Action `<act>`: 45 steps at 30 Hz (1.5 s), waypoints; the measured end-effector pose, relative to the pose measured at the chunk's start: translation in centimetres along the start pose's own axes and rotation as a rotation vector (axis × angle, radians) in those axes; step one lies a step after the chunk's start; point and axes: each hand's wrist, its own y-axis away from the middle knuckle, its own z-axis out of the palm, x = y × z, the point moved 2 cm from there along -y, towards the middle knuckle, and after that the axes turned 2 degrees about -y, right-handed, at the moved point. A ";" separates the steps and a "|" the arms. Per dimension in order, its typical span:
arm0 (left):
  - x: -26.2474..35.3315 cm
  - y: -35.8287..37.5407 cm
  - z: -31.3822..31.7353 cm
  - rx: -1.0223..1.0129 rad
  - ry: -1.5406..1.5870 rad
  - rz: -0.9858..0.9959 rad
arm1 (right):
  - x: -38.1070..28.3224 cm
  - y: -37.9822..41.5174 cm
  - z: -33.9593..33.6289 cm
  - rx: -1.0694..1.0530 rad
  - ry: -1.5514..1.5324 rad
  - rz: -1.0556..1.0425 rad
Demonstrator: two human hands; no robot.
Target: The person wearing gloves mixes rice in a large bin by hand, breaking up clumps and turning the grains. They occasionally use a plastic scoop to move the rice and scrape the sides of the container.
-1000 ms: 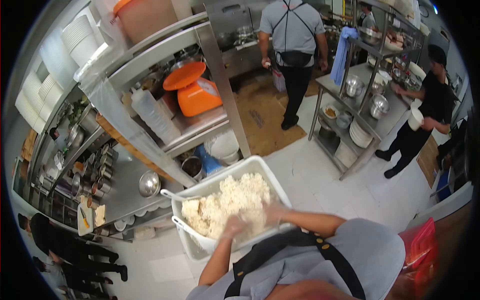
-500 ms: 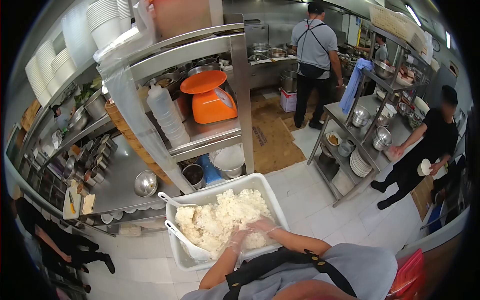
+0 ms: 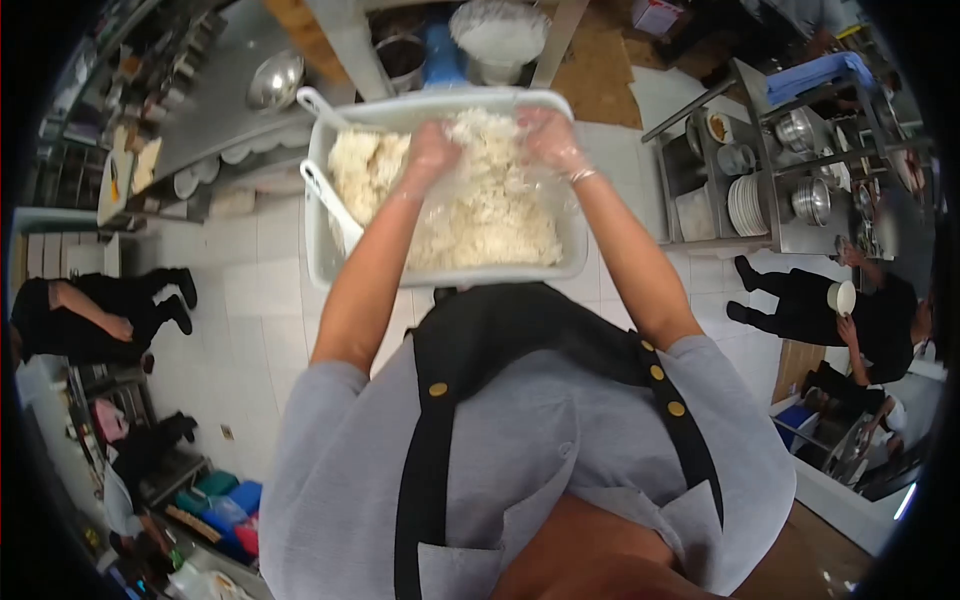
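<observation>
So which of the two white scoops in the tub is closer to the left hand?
The lower rice scoop, lying along the tub's left wall. The other scoop pokes over the far left corner, farther from the left hand.

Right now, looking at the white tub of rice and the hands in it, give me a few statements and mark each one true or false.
1. Both hands are in the cooked white rice inside the rectangular white plastic tub. True.
2. The left hand and right hand are bare. False: each wears a thin clear plastic glove.
3. Two white plastic rice paddles rest at the tub's left end. True.
4. The right hand grips one paddle. False: it is in the rice, apart from the paddles.
5. The stack of white plates sits on the tiled floor. False: it sits on a steel rack shelf at the right.
</observation>
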 end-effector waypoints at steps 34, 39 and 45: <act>-2.8 14.2 7.8 -0.234 -0.593 0.158 | 11.0 12.2 11.0 -0.525 -0.211 0.683; -2.7 13.7 8.2 -0.464 -0.392 0.032 | 8.0 13.3 9.3 -0.604 -0.283 0.759; -4.6 12.8 9.8 -0.542 0.463 -0.330 | 15.0 11.2 14.7 -0.459 -0.352 0.589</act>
